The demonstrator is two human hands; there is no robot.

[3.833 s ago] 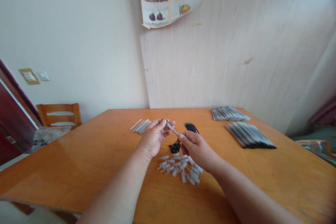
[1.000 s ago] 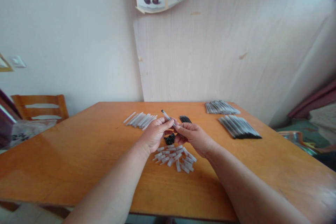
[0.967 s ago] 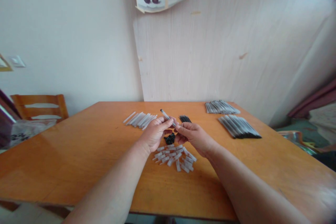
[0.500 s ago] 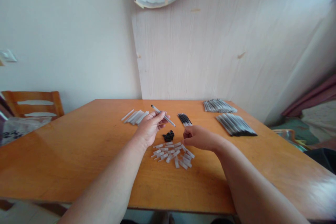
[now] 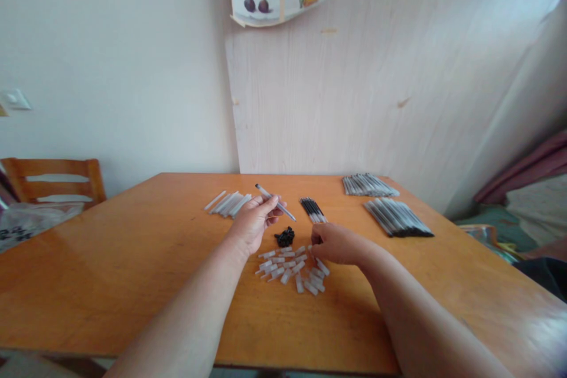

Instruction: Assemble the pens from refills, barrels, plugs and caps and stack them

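Left hand point(image 5: 256, 221): pinching a tilted pen point(image 5: 275, 202)
Right hand point(image 5: 333, 242): fingers curled at translucent caps point(image 5: 299, 284); grasp unclear

Left hand point(image 5: 258, 220) pinches; right hand point(image 5: 335, 243) reaches, fingers curled.

The lone view looks from the wearer's head, forward and down (fairly near) across the table point(image 5: 177, 283) to the wall point(image 5: 133, 71).
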